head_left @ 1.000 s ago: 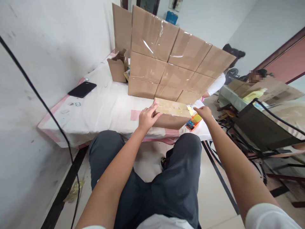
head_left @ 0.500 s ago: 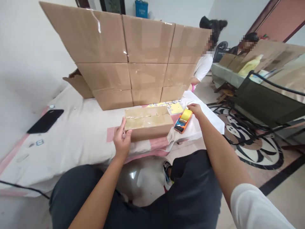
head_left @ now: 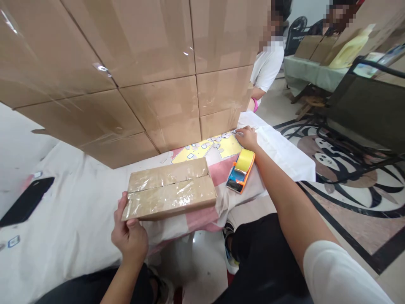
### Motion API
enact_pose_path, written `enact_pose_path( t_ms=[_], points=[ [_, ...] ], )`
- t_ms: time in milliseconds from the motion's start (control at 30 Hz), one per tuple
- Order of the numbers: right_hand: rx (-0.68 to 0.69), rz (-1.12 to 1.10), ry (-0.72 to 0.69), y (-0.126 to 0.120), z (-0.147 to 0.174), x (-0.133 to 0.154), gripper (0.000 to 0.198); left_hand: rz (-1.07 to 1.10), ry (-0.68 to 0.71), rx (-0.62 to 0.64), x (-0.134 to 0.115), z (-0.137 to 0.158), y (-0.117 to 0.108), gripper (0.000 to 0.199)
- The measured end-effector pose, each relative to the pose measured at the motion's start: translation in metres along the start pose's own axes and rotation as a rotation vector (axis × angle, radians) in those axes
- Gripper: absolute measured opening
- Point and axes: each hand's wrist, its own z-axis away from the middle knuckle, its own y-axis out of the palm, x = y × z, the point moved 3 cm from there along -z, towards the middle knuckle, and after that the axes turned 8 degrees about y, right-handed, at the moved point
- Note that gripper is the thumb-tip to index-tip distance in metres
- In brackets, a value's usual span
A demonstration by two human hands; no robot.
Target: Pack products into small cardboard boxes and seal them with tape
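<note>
A small taped cardboard box (head_left: 171, 192) lies on the cloth-covered surface, its top seam covered with clear shiny tape. My left hand (head_left: 129, 232) grips its near left corner, thumb on the front and fingers round the end. To the right, my right hand (head_left: 247, 137) reaches over the edge of a yellow sheet (head_left: 230, 147) strewn with small pale labels; its fingers stretch leftward, slightly apart, with nothing visible in them. Just below that hand sits an orange and blue tape dispenser (head_left: 238, 175) with a yellow roll.
A tall stack of taped cardboard boxes (head_left: 164, 101) stands behind the small box. A black phone (head_left: 27, 200) lies far left. Beyond the stack is a person in a white sleeve (head_left: 268, 65). A dark folding chair (head_left: 373, 105) stands right.
My right hand has moved left and away from beside the tape dispenser to the yellow sheet. My left hand stays on the box. The view has come closer and tilted down.
</note>
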Motion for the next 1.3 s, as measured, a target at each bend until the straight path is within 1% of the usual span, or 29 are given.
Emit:
enact_pose_path(
  t_ms=[67,133,200,300,400,567,700,767,933,1133,1233,1300],
  points=[
    [-0.017,0.064,-0.052,0.003,-0.002,0.003,0.033,0.005,-0.009,-0.003,0.000,0.000,0.000,0.060],
    [-0.033,0.080,-0.070,0.006,-0.006,0.005,0.029,-0.003,-0.020,0.007,0.002,0.000,-0.001,0.062],
    [-0.052,0.063,-0.042,0.007,-0.009,0.004,0.026,-0.019,-0.025,0.025,0.003,0.000,-0.002,0.063],
    [-0.082,0.010,0.016,0.007,-0.012,0.001,0.027,-0.033,-0.026,0.044,0.003,0.000,-0.005,0.060],
    [-0.090,-0.006,0.027,0.004,-0.011,-0.001,0.030,-0.040,-0.027,0.063,0.003,0.000,-0.006,0.057],
    [-0.060,-0.013,-0.022,-0.005,-0.001,-0.001,0.029,-0.047,-0.050,0.079,0.002,0.000,-0.007,0.058],
    [0.031,0.009,-0.111,-0.006,0.007,0.002,0.029,-0.048,-0.076,0.094,0.004,0.000,-0.008,0.056],
    [0.042,-0.055,-0.098,-0.006,0.009,0.002,0.031,-0.047,-0.077,0.101,0.005,0.001,-0.008,0.056],
    [-0.061,-0.267,0.011,-0.010,0.006,-0.002,0.036,-0.041,-0.072,0.101,0.007,0.001,-0.008,0.057],
    [-0.110,-0.584,0.155,-0.014,-0.004,-0.005,0.027,-0.054,-0.087,0.117,0.008,0.000,-0.009,0.055],
    [-0.111,-0.727,0.224,-0.019,-0.006,0.000,0.024,-0.057,-0.075,0.108,0.006,-0.001,-0.008,0.055],
    [-0.099,-0.809,0.243,-0.025,-0.006,0.006,0.023,-0.046,-0.082,0.107,0.006,-0.001,-0.008,0.055]
  ],
)
